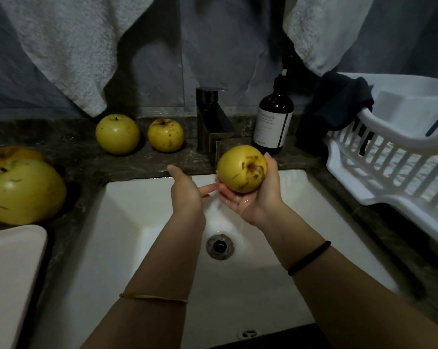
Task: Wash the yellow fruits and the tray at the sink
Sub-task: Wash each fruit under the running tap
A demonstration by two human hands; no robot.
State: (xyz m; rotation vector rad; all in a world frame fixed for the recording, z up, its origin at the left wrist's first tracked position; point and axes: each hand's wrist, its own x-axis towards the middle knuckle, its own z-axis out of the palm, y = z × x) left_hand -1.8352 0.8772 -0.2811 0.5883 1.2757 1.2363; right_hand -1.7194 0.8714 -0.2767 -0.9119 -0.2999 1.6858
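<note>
Your right hand (259, 197) cups a firm, likely slippery yellow fruit (242, 169) at the drain's (219, 246) twelve o'clock, left hand (185, 195) relaxed and empty at its nine o'clock; cradle it from underneath.

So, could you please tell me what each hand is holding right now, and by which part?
The right hand cups a yellow fruit from below, fingers curled round its underside and thumb on its right side. The left hand holds nothing.

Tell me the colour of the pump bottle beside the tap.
The bottle is dark brown with a white label; head view.
</note>
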